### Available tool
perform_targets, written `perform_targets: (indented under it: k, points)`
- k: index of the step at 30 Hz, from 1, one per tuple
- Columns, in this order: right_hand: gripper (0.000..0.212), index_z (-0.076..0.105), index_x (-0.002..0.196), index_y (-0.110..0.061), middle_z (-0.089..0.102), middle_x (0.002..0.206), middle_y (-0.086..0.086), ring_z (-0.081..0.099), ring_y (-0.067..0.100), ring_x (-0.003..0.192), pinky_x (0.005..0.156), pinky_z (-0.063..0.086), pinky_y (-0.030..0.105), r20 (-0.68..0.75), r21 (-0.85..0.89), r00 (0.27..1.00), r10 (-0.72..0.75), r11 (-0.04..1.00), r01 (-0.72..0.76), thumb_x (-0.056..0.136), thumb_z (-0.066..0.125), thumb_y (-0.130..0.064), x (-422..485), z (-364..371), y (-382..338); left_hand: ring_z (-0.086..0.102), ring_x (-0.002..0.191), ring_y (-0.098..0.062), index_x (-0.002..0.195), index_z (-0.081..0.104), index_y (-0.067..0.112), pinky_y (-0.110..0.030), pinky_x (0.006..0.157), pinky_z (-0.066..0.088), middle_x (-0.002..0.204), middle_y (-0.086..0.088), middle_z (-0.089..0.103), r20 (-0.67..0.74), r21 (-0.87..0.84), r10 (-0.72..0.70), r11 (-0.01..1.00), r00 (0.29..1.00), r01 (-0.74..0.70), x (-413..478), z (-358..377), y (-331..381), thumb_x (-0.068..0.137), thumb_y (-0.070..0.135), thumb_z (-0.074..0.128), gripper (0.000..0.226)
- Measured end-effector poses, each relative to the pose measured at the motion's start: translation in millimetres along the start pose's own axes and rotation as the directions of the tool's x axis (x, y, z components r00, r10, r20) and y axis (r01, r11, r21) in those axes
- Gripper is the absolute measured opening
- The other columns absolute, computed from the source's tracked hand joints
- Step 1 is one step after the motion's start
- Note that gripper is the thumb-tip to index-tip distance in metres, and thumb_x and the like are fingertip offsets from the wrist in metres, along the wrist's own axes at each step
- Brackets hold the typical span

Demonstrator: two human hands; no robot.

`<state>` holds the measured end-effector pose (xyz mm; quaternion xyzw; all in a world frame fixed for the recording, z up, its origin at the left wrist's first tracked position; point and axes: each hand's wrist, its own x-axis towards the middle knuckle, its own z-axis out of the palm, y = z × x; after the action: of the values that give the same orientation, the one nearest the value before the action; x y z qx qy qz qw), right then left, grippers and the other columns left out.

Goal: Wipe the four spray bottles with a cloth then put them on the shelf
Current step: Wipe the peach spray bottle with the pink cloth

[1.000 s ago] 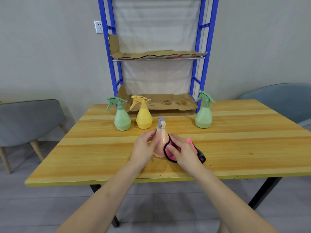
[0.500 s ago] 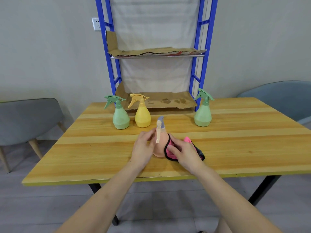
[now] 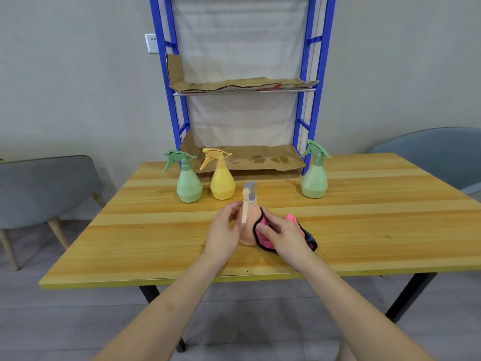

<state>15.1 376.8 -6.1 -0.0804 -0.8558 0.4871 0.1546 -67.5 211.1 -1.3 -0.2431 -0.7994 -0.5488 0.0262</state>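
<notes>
While the left hand [image 3: 223, 231] grips it, peach bottle [image 3: 250, 226] stands upright, trigger [image 3: 244, 212] nearward.

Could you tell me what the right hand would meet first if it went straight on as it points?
The right hand would meet the peach spray bottle, through the pink cloth it holds, which seems against it.

Plain room, home or office unclear, wooden table [image 3: 156, 230], grey chairs [image 3: 46, 188], blue shelf rack [image 3: 170, 100], wall socket [image 3: 151, 43]
</notes>
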Motion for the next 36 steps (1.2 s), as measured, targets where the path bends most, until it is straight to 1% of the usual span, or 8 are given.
perform_targets:
  k: [3, 8, 11, 15, 21, 26, 30, 36]
  points:
    - [0.05, 0.053, 0.151, -0.032, 0.067, 0.135, -0.017, 0.059, -0.004, 0.124, 0.101, 0.044, 0.011, -0.086, 0.003, 0.995, -0.06, 0.998, 0.06, 0.102, 0.063, -0.032, 8, 4, -20, 0.06, 0.117, -0.004, 0.135, 0.062, 0.034, -0.033, 0.102, 0.05, 0.127, 0.013, 0.066, 0.033, 0.023, 0.027, 0.999, 0.999, -0.028, 1, -3, 1, 0.1, 0.024, 0.062, 0.036]
    - [0.055, 0.046, 0.155, -0.032, 0.067, 0.135, -0.014, 0.061, 0.002, 0.121, 0.103, 0.045, 0.015, -0.053, -0.094, 0.995, -0.09, 0.992, 0.085, 0.102, 0.062, -0.036, 10, 7, -12, 0.057, 0.113, -0.01, 0.135, 0.066, 0.023, -0.015, 0.092, 0.04, 0.12, 0.009, 0.059, 0.019, 0.089, 0.039, 0.995, 0.999, -0.04, 3, -7, 1, 0.103, 0.023, 0.06, 0.033]
    - [0.058, 0.044, 0.156, -0.033, 0.06, 0.145, -0.014, 0.048, 0.008, 0.126, 0.104, 0.034, 0.015, -0.033, -0.176, 0.998, -0.046, 0.984, 0.04, 0.101, 0.062, -0.04, 2, 5, 6, 0.058, 0.111, -0.012, 0.134, 0.065, 0.019, -0.022, 0.093, 0.044, 0.117, 0.005, 0.061, -0.004, 0.042, 0.021, 0.999, 1.0, -0.02, 0, -4, 0, 0.104, 0.026, 0.059, 0.032]
    - [0.055, 0.049, 0.153, -0.029, 0.065, 0.131, -0.006, 0.024, 0.004, 0.091, 0.085, 0.024, -0.004, -0.082, -0.3, 0.994, -0.079, 0.953, 0.05, 0.101, 0.064, -0.037, -3, 5, 11, 0.06, 0.113, -0.008, 0.135, 0.056, 0.03, -0.029, 0.092, 0.049, 0.122, 0.012, 0.065, -0.037, -0.087, -0.018, 0.996, 0.999, 0.014, -3, 4, -2, 0.099, 0.03, 0.065, 0.037]
    - [0.057, 0.048, 0.153, -0.03, 0.073, 0.125, -0.003, 0.049, 0.003, 0.103, 0.09, 0.042, 0.022, -0.106, -0.196, 0.99, -0.097, 0.978, 0.074, 0.1, 0.064, -0.041, 6, 8, -7, 0.06, 0.118, -0.01, 0.133, 0.058, 0.032, -0.031, 0.099, 0.048, 0.125, 0.009, 0.065, -0.012, -0.108, -0.011, 0.994, 1.0, 0.009, -2, 3, -4, 0.1, 0.028, 0.064, 0.034]
    - [0.056, 0.045, 0.154, -0.035, 0.07, 0.093, -0.009, 0.055, 0.004, 0.079, 0.071, 0.038, 0.012, -0.126, -0.236, 0.981, -0.147, 0.965, 0.114, 0.101, 0.062, -0.041, 10, 10, -18, 0.059, 0.115, -0.007, 0.118, 0.056, 0.05, -0.027, 0.098, 0.048, 0.122, 0.009, 0.059, -0.017, -0.128, -0.005, 0.992, 1.0, 0.003, -1, 1, -4, 0.102, 0.034, 0.063, 0.024]
    - [0.054, 0.048, 0.154, -0.033, 0.076, 0.111, -0.006, 0.056, 0.011, 0.091, 0.088, 0.031, 0.017, -0.098, -0.281, 0.987, -0.124, 0.955, 0.092, 0.103, 0.057, -0.046, 5, 9, 2, 0.057, 0.116, -0.009, 0.139, 0.058, 0.028, -0.035, 0.105, 0.048, 0.122, 0.009, 0.052, -0.022, -0.095, -0.042, 0.995, 0.999, 0.039, 1, 4, -11, 0.101, 0.023, 0.063, 0.038]
    - [0.055, 0.046, 0.155, -0.028, 0.07, 0.131, -0.008, 0.03, -0.002, 0.093, 0.086, 0.025, -0.001, -0.087, -0.36, 0.984, -0.157, 0.926, 0.116, 0.103, 0.058, -0.042, -5, 6, 4, 0.054, 0.121, -0.009, 0.148, 0.051, 0.033, -0.027, 0.102, 0.044, 0.123, 0.017, 0.046, 0.013, -0.105, -0.009, 0.994, 1.0, 0.011, -8, 8, -9, 0.103, 0.031, 0.059, 0.045]
